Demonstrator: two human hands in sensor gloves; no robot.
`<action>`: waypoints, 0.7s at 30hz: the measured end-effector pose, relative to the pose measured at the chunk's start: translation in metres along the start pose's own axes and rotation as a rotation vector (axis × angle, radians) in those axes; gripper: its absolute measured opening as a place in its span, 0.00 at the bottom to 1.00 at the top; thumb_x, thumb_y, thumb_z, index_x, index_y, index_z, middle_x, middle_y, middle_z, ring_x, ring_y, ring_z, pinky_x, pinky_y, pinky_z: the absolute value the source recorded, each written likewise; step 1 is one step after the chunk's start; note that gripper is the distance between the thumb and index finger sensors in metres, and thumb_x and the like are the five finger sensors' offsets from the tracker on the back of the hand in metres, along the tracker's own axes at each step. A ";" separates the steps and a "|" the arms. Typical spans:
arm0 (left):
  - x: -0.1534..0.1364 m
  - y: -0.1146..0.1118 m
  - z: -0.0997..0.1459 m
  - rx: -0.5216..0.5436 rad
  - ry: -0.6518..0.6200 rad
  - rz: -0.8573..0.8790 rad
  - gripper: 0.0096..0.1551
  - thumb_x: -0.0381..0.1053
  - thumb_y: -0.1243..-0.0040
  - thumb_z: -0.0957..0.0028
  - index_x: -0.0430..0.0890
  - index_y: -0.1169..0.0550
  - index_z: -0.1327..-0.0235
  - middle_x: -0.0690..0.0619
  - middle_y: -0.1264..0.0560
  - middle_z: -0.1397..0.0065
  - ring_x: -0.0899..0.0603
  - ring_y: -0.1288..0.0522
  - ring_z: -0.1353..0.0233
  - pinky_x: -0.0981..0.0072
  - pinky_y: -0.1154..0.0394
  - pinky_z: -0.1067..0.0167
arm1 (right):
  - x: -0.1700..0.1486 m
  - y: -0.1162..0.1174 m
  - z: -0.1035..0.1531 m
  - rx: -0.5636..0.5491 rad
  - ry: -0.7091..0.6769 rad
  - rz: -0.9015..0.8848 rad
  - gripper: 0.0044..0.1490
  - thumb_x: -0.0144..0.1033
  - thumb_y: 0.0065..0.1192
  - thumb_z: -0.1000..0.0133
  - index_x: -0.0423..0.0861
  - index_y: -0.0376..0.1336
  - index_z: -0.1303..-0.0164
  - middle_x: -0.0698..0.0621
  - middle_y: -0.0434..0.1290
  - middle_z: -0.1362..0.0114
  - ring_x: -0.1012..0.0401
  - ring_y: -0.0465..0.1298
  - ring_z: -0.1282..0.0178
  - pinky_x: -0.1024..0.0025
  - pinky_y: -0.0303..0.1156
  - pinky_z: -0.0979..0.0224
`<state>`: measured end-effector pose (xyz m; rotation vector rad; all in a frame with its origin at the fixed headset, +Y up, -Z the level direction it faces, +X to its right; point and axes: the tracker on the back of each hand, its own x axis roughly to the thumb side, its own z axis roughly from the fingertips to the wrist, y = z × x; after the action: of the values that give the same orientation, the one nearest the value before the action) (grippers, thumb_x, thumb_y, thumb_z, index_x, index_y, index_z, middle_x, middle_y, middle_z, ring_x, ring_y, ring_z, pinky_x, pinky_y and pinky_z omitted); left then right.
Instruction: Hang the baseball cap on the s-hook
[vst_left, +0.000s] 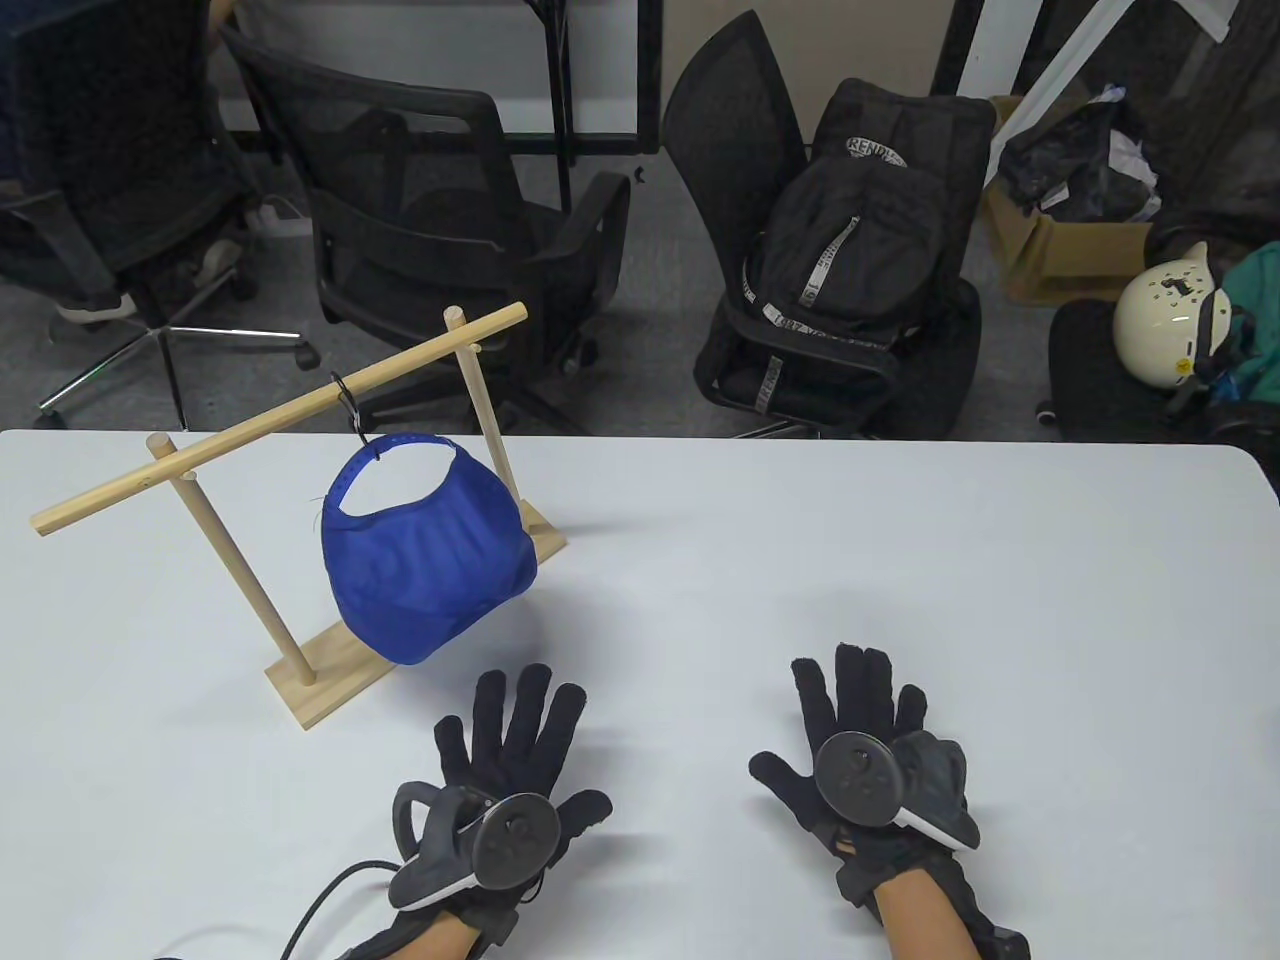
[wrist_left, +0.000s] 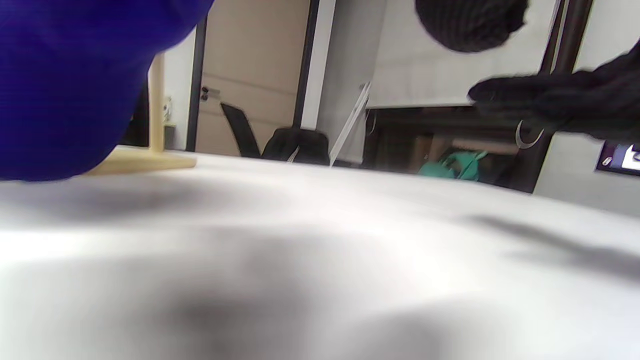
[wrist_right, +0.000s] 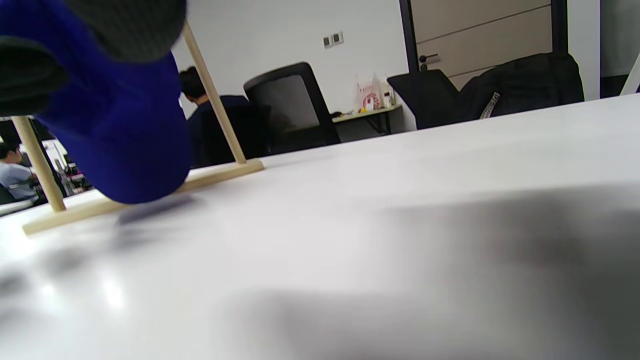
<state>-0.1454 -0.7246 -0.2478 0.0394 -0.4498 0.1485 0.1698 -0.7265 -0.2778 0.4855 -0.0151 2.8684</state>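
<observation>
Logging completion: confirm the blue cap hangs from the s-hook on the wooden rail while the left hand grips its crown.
Wrong on the hand. The table view shows the left hand flat on the table, apart from the blue cap, which does hang from the s-hook.

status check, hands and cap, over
Left hand and right hand flat, fingers spread, holding nothing. Blue cap hangs by its strap from the s-hook on the wooden rack. Nothing in the way.

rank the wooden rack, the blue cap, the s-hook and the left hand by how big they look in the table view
1. wooden rack
2. blue cap
3. left hand, close to the cap in size, and nearer the camera, so unsure
4. s-hook
</observation>
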 end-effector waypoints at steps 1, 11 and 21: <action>-0.002 -0.006 -0.002 -0.028 0.005 -0.013 0.59 0.68 0.46 0.42 0.40 0.52 0.08 0.29 0.58 0.08 0.12 0.57 0.16 0.08 0.51 0.39 | 0.000 0.003 -0.002 0.026 0.005 0.011 0.63 0.64 0.52 0.41 0.31 0.37 0.15 0.16 0.33 0.20 0.21 0.33 0.23 0.16 0.34 0.37; -0.022 -0.027 -0.010 -0.157 0.126 -0.128 0.61 0.71 0.49 0.43 0.40 0.53 0.07 0.28 0.58 0.08 0.12 0.56 0.16 0.08 0.51 0.40 | -0.005 0.019 -0.011 0.157 0.050 0.032 0.64 0.66 0.51 0.41 0.34 0.33 0.15 0.17 0.30 0.21 0.22 0.30 0.24 0.14 0.35 0.39; -0.032 -0.032 -0.009 -0.199 0.166 -0.122 0.61 0.71 0.49 0.43 0.40 0.53 0.08 0.28 0.58 0.08 0.12 0.56 0.16 0.08 0.50 0.40 | -0.003 0.028 -0.018 0.219 0.058 0.041 0.64 0.66 0.50 0.41 0.34 0.32 0.15 0.17 0.29 0.21 0.22 0.29 0.24 0.14 0.35 0.40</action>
<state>-0.1654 -0.7599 -0.2698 -0.1395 -0.2939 -0.0130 0.1607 -0.7539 -0.2952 0.4460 0.3055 2.9378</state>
